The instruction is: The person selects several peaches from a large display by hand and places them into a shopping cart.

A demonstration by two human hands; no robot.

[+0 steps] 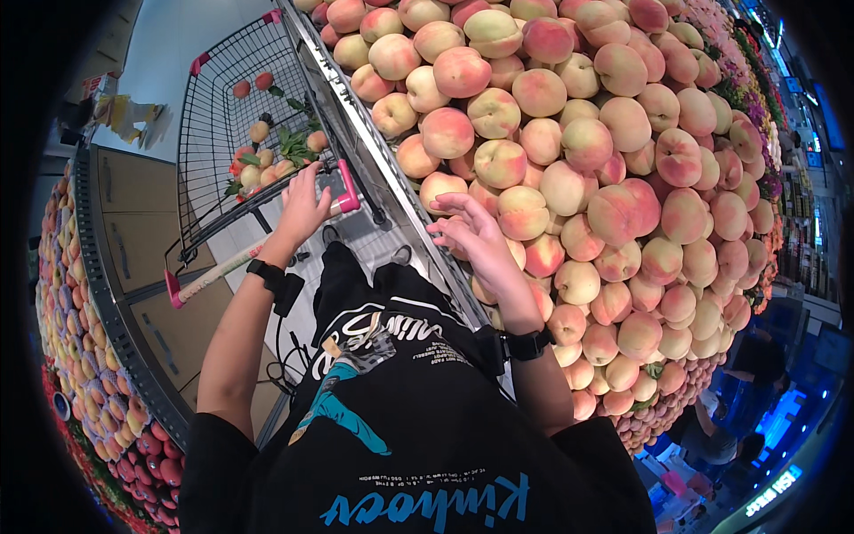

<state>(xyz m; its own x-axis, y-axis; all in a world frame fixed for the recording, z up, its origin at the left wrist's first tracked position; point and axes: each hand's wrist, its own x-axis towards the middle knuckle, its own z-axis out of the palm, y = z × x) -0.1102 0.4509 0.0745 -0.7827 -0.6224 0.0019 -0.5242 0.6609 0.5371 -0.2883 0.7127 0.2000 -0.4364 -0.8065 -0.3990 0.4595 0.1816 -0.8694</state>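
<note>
My left hand [303,208] is over the push handle [223,270] of a wire shopping cart [227,127]. Its fingers stretch toward the basket's near rim, with the thumb apart; contact with the handle is unclear. Several peach-like fruits [259,131] and green leaves [292,145] show in or through the cart's wire mesh. My right hand [477,240] hovers at the near edge of a large heap of peaches [524,212], fingers loosely curled and holding nothing. Around it lie yellow peaches with pink-red blush, one [443,191] just beyond the fingertips.
A metal rail [363,127] edges the peach stand beside the cart. On the left, a display with drawers [150,250] bears net-wrapped fruit [90,380] and red fruit [150,467]. Flowers [740,73] border the heap's far side. People [714,434] are at lower right.
</note>
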